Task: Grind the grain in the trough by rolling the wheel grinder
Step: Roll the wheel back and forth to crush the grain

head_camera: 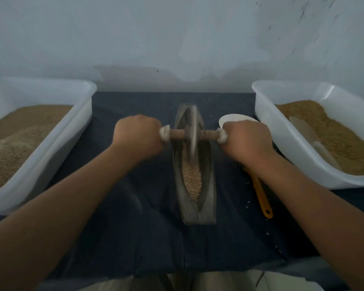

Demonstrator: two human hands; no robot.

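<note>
Head view, the only one supplied. The trough (208, 198) lies lengthwise on a dark cloth (135, 206), its near end towards the person, so that the stroke runs straight out from the body. The grain (192, 181) sits in the channel, visible mostly in the near half. The grinder (192, 135) stands upright in the channel at about the far third, its wheel on edge in the groove and its axle (177, 134) lying crosswise above the rims. The left hand (138, 133) is clenched round the left end of the axle and the right hand (247, 139) round the right end, both over white wrapping (164, 133), presumably padding. An even hold on either side would keep the wheel from tipping against the walls. The wheel's lower edge is blurred, which suggests rolling is under way. The grain looks coarse, so grinding appears far from complete. A white bin (80, 122) of meal stands to the left, and another bin (282, 131) with a scoop (305, 131) to the right, both within reach. A white bowl (233, 119) and an orange-handled tool (262, 198) lie beside the trough, partly hidden by the right arm.
</note>
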